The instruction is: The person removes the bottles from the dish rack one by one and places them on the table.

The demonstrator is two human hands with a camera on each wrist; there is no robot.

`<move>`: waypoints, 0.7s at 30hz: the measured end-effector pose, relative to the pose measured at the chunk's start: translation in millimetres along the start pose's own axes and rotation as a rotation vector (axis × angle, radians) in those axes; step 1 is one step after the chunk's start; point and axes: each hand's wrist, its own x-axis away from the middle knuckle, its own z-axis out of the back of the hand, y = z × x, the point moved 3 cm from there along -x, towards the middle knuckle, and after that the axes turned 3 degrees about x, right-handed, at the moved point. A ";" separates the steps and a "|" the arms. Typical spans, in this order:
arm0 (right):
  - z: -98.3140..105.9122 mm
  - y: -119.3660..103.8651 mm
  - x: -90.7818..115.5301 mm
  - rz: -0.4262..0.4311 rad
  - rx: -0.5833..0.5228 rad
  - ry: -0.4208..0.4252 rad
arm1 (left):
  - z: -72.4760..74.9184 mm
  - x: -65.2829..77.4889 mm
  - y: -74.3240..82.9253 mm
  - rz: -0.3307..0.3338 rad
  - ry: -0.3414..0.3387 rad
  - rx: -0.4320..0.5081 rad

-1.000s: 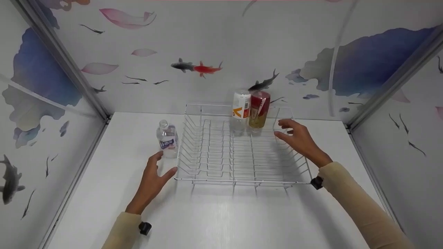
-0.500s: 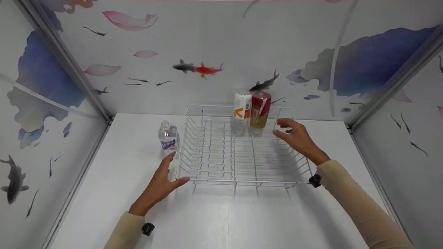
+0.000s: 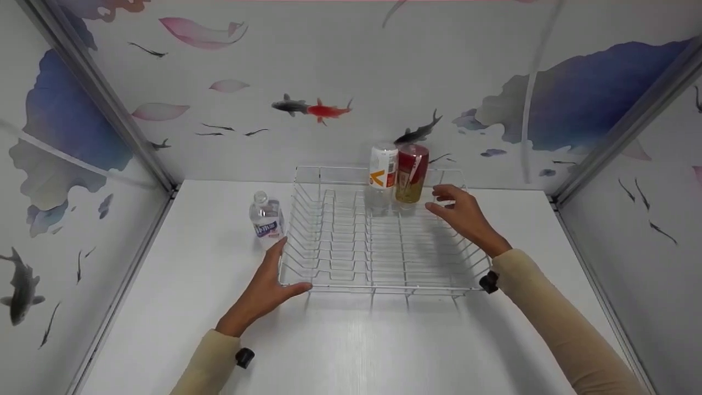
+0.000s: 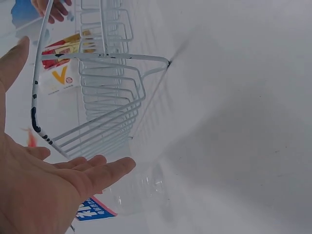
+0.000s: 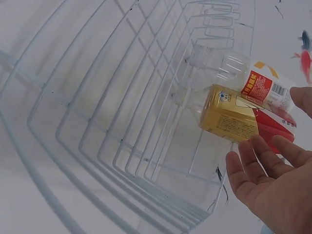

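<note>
A white wire dish rack (image 3: 340, 287) stands on the table. In its back part two bottles are upside down, necks toward the wires: a clear one with a white and orange label (image 3: 382, 167) and a red and gold one (image 3: 411, 174). My left hand (image 3: 262, 293) is at the rack's front left corner, thumb and fingers spread, holding nothing. Just beyond its fingertips a small clear bottle (image 3: 267, 216) with a blue and white label stands upright on the table, left of the rack. My right hand (image 3: 465, 216) hovers over the rack's right side, fingers loosely bent beside the red and gold bottle.
The white table (image 3: 351, 351) extends in front of the rack. A printed back wall (image 3: 351, 66) rises close behind it. Side panels with metal frame strips (image 3: 104, 104) bound the table left and right.
My left hand has moved rightward from beside the small clear bottle to the rack's front left corner. My right hand has shifted slightly left, toward the red and gold bottle.
</note>
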 end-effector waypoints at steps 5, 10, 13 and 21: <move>-4.9 1.9 -4.8 -0.014 -0.004 -0.011 | -1.9 -4.9 -4.6 0.011 0.001 0.034; -8.2 3.3 -10.6 -0.037 -0.018 -0.008 | -4.1 -5.3 -8.4 0.066 0.017 0.022; -10.5 4.0 -14.1 -0.056 -0.019 -0.009 | -5.5 -4.9 -9.0 0.095 0.027 0.022; -17.5 6.9 -20.9 -0.086 -0.025 -0.001 | -8.0 -5.3 -12.6 0.113 0.046 0.040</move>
